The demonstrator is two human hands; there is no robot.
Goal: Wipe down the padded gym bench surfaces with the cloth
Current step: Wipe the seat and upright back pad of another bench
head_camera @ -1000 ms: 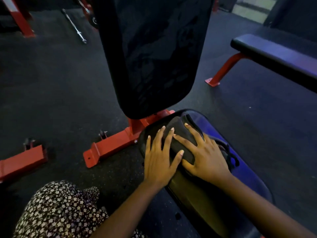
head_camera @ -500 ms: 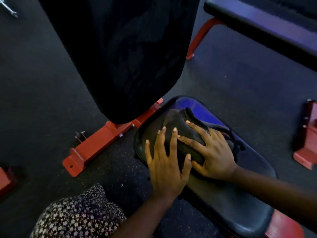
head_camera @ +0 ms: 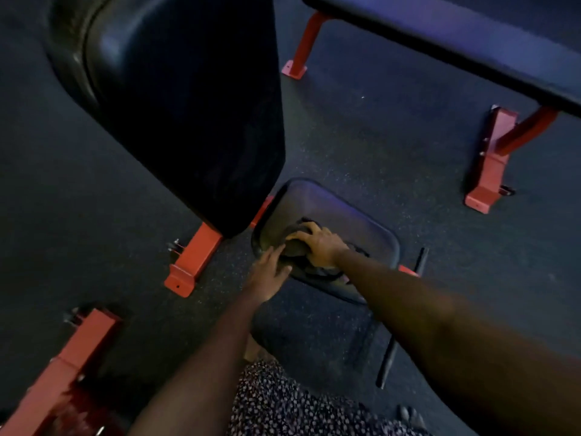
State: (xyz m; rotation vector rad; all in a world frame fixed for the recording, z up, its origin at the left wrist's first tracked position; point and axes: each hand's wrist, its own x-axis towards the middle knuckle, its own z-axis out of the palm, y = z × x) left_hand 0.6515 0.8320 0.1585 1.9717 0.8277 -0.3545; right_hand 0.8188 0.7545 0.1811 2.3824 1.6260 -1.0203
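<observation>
The black padded seat (head_camera: 352, 215) of the gym bench lies low in the middle, and its tall black backrest pad (head_camera: 188, 105) rises at the upper left. A dark bunched cloth (head_camera: 294, 247) sits on the seat's left part. My right hand (head_camera: 319, 245) lies on top of the cloth with its fingers bent over the bunch. My left hand (head_camera: 267, 273) is at the seat's near-left edge, fingers stretched out and touching the cloth's side. Part of the cloth is hidden under my right hand.
A second padded bench (head_camera: 440, 42) on red legs (head_camera: 490, 165) crosses the upper right. Red frame feet (head_camera: 191, 262) stand left of the seat, another (head_camera: 63, 366) at the lower left. A thin black bar (head_camera: 388, 360) lies on the dark rubber floor.
The view has pulled up and back, so seat and hands look smaller. My left hand has slid off the cloth's top to the seat's near-left edge. My right hand stays on the cloth.
</observation>
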